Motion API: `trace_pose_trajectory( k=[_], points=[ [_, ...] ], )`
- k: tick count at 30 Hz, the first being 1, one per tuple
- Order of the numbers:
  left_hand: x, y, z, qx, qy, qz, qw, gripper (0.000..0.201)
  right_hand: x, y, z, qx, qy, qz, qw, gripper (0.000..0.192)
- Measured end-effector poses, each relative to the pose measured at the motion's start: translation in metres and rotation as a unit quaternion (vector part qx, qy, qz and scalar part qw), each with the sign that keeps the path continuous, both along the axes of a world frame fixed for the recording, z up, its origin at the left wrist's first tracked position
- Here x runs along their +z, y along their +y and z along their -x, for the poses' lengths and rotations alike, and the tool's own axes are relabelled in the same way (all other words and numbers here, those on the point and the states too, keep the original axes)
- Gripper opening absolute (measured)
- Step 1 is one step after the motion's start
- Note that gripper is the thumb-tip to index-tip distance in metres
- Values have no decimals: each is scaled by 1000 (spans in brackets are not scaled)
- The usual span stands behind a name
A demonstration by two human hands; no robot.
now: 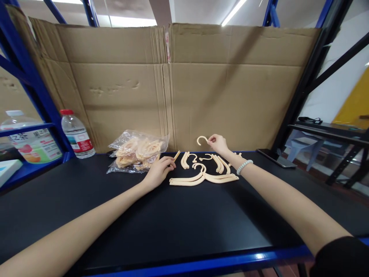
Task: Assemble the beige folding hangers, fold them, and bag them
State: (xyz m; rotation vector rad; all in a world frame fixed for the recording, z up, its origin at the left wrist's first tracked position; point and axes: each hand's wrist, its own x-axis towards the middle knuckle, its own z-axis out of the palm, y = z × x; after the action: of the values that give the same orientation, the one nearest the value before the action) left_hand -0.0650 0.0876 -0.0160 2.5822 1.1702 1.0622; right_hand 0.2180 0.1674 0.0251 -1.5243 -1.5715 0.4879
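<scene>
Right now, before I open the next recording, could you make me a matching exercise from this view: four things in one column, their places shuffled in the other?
1. Curved cream hook
2. Clear plastic bottle with a red cap
3. Flat black rectangular phone
4. Clear plastic bag of cream pieces

A. Lying beside the left hand
B. Near the right back edge of the black table
C. Raised in the right hand
D. Standing near the table's left end

Pairs: 1-C; 2-D; 3-B; 4-A

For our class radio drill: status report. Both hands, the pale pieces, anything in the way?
Right hand pinching pale hook. Left hand at pale strip, grip unclear. Hanger-like pieces on black tabletop. Plastic bag close beside left hand.
</scene>
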Motion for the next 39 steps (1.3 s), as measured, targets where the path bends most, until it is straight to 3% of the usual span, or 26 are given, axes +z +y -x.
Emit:
trace_pose_trajectory(
  k=[4, 9, 15, 21, 26, 34, 37, 39],
  points=[
    [2, -1, 0, 6, -37, 8, 999, 13, 1, -11, 8, 35, 160, -6, 987, 10],
    [4, -4, 0, 1, -87, 27, 996, 9, 4, -51, 10, 132, 297, 14, 945, 8],
    [7, -15, -14, 2, -165, 46, 985, 12, -14, -106, 4, 226, 357, 84, 902, 20],
    [15, -35, -33, -14, -234, 53, 971, 12, -25, -132, 10, 281, 410, 159, 853, 24],
    [19, -66, -54, -108, -253, 124, 954, 8, -20, -149, 16, 315, 411, 130, 846, 19],
    [12, -93, -72, -161, -175, 188, 953, 8, -25, -157, 20, 302, 368, 96, 874, 16],
    [10, -95, -74, -151, -250, 236, 927, 7, -28, -157, 22, 316, 359, 106, 872, 16],
    [10, -95, -75, -142, -301, 289, 897, 21, -28, -158, 23, 325, 332, 100, 880, 17]
  ],
)
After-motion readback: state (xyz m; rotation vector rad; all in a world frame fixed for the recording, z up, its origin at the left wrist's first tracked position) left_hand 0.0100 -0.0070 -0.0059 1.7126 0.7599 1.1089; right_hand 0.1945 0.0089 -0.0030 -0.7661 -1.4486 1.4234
